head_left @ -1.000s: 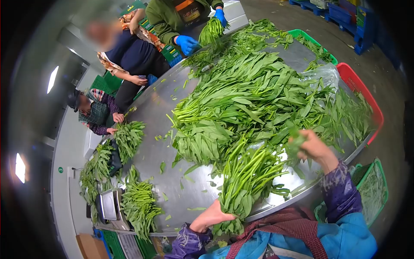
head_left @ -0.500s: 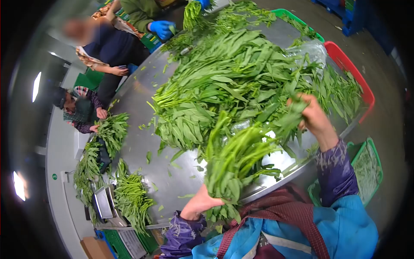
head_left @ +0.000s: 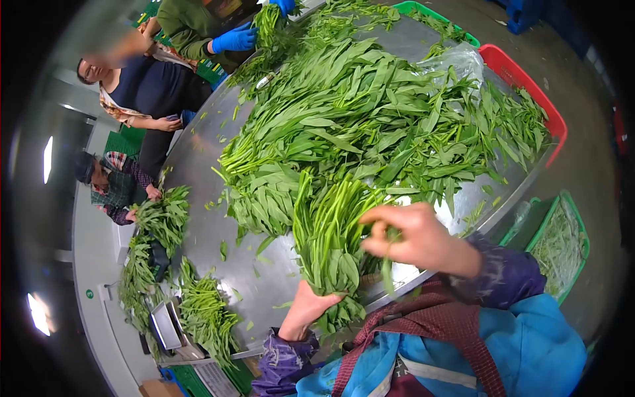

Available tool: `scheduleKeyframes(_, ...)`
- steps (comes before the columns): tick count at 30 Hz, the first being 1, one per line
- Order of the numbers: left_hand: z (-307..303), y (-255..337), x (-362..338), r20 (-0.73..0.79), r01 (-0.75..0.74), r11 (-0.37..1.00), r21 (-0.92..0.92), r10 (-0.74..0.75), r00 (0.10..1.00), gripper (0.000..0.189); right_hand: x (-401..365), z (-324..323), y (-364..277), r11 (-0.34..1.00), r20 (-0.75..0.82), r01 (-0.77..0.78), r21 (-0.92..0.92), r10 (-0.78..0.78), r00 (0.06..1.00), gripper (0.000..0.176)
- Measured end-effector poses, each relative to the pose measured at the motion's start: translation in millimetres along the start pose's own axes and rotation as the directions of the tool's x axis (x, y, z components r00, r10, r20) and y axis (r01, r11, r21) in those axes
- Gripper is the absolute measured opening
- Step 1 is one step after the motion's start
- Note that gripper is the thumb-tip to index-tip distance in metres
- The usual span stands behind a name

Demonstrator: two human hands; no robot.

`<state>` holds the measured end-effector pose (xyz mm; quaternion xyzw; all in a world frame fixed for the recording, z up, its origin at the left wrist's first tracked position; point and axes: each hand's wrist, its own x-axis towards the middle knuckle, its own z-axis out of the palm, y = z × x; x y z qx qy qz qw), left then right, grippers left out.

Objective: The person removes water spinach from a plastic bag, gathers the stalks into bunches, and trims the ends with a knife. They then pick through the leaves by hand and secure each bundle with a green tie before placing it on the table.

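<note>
My left hand (head_left: 305, 311) grips the leafy end of a bunch of green stalks (head_left: 329, 235) at the near edge of the steel table (head_left: 211, 178), the cut stems pointing up and away. Close to my chest, my right hand (head_left: 413, 238) pinches a few green stems and touches the right side of the bunch. Behind it a large heap of loose leafy greens (head_left: 370, 126) covers the middle and far side of the table.
Sorted bundles (head_left: 205, 311) and a scale (head_left: 165, 326) sit at the left end. A person in blue gloves (head_left: 233, 38) and two other people work at the far left. Red crate (head_left: 529, 92) and green crates (head_left: 559, 245) stand to the right.
My right hand came back from the heap on the right with a few stems and now meets the bunch. The bunch in my left hand has tilted more upright.
</note>
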<state>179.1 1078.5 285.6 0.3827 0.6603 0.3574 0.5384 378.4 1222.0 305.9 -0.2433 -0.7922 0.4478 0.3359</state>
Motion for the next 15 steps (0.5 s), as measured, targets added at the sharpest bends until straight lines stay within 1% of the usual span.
scheduleKeyframes(1, 4, 4, 1, 0.005, -0.039, 0.999, 0.025, 0.039, 0.999, 0.041, 0, 14, 0, 0.997, 0.051, -0.057, -0.059, 0.060, 0.997, 0.029)
scheduleKeyframes(2, 7, 6, 3, 0.009, -0.042, 0.999, 0.025, 0.042, 0.999, 0.041, -2, 29, 2, 0.981, 0.064, -0.112, -0.159, 0.123, 0.990, 0.031)
scheduleKeyframes(4, 10, 8, 4, -0.007, -0.048, 0.990, 0.131, 0.049, 0.999, 0.041, -3, 48, 29, 1.000, 0.021, 0.006, 0.021, -0.006, 1.000, 0.022)
scheduleKeyframes(5, 9, 7, 4, -0.028, -0.111, 0.974, 0.196, 0.119, 0.993, 0.042, 3, 35, 26, 0.939, 0.051, -0.194, 0.283, 0.188, 0.981, 0.019)
scheduleKeyframes(6, 6, 4, 4, -0.032, -0.110, 0.975, 0.195, 0.119, 0.992, 0.042, 11, 18, 24, 0.773, 0.132, -0.373, 0.514, 0.358, 0.924, 0.017)
scheduleKeyframes(8, 0, -6, 3, -0.052, -0.103, 0.955, 0.278, 0.122, 0.991, 0.043, 18, -5, 29, 0.796, 0.002, -0.307, 0.522, 0.359, 0.933, 0.012)
scheduleKeyframes(9, -2, -7, 1, -0.056, -0.101, 0.956, 0.274, 0.120, 0.991, 0.043, 21, -44, 40, 0.721, -0.102, -0.255, 0.644, 0.411, 0.906, 0.013)
scheduleKeyframes(10, -5, -9, -1, -0.062, -0.069, 0.970, 0.235, 0.086, 0.994, 0.043, 22, -74, 49, 0.640, -0.195, -0.181, 0.747, 0.471, 0.860, 0.015)
scheduleKeyframes(11, -6, -9, -1, -0.067, -0.039, 0.980, 0.194, 0.053, 0.996, 0.043, 25, -72, 50, 0.641, -0.192, -0.184, 0.745, 0.470, 0.861, 0.015)
scheduleKeyframes(12, -7, -10, -1, -0.068, -0.039, 0.981, 0.192, 0.053, 0.996, 0.043, 30, -66, 52, 0.822, -0.199, -0.197, 0.533, 0.349, 0.916, 0.019)
scheduleKeyframes(13, -7, -10, -1, -0.053, -0.038, 0.973, 0.228, 0.052, 0.997, 0.043, 31, -60, 58, 0.943, -0.171, -0.172, 0.284, 0.227, 0.959, 0.024)
scheduleKeyframes(14, -7, -9, 0, -0.037, -0.038, 0.963, 0.266, 0.050, 0.998, 0.043, 31, -48, 72, 0.978, -0.088, -0.176, 0.110, 0.186, 0.979, 0.039)
scheduleKeyframes(15, -7, -8, 1, -0.033, -0.041, 0.962, 0.269, 0.052, 0.998, 0.043, 28, -50, 78, 0.978, -0.093, -0.175, 0.110, 0.186, 0.978, 0.039)
